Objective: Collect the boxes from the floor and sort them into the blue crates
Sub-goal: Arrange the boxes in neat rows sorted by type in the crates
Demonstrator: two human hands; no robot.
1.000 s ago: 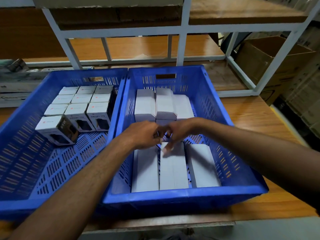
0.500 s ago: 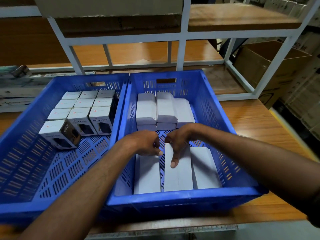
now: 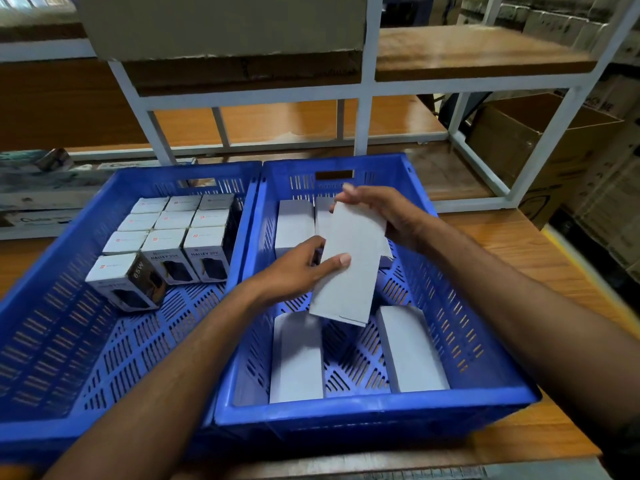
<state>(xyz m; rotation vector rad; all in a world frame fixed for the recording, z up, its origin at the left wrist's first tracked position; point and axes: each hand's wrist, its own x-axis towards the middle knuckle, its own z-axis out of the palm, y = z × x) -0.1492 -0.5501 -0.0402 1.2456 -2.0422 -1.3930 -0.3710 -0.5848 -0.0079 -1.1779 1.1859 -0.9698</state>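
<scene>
Two blue crates stand side by side on a wooden table. The right crate [image 3: 460, 341] holds plain white long boxes: two lying at the front [image 3: 296, 358] and a stack at the back [image 3: 294, 223]. Above that crate a white long box [image 3: 349, 268] is lifted and tilted. My left hand [image 3: 298, 271] grips its lower left edge with the thumb on its face. My right hand [image 3: 377, 213] holds its top end. The left crate [image 3: 52, 341] holds several small printed boxes [image 3: 180, 233] in rows, one [image 3: 126, 282] standing apart in front.
A white metal shelf frame [image 3: 363, 88] with wooden boards rises behind the crates, a cardboard box [image 3: 225, 26] on it. Open brown cartons [image 3: 540, 143] stand at the right. Flat packages [image 3: 38, 188] lie at the back left of the table [image 3: 512, 258].
Both hands were low over the middle front box in the right crate. That box is now lifted out and held up tilted, leaving a gap between the two front boxes.
</scene>
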